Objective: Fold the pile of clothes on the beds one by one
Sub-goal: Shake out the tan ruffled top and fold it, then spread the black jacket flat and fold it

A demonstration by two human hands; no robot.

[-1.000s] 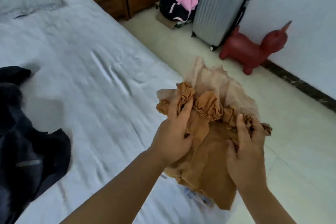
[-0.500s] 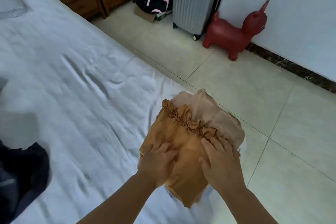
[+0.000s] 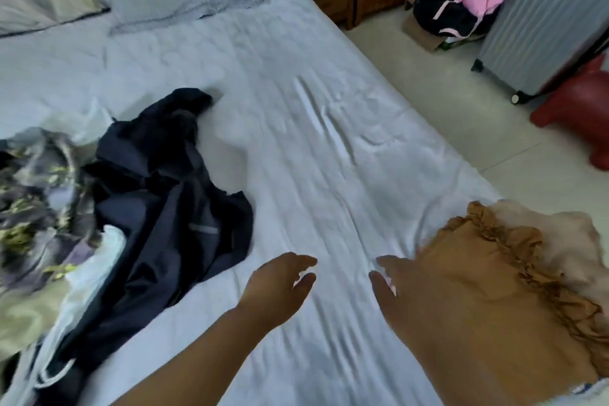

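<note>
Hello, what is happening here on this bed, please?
A person is folding clothes on a bed. A folded tan garment with a ruffle lies at the right edge of the bed. Both hands are free: the left hand and the right hand hover open above the sheet. A dark navy garment lies crumpled to the left, not yet folded, beside a patterned piece. It may be next.

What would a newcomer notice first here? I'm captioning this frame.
Two open hands, left and right, reach over the white bed, holding nothing. A folded tan garment lies at the bed's right edge. A dark crumpled garment sprawls to the left.
</note>
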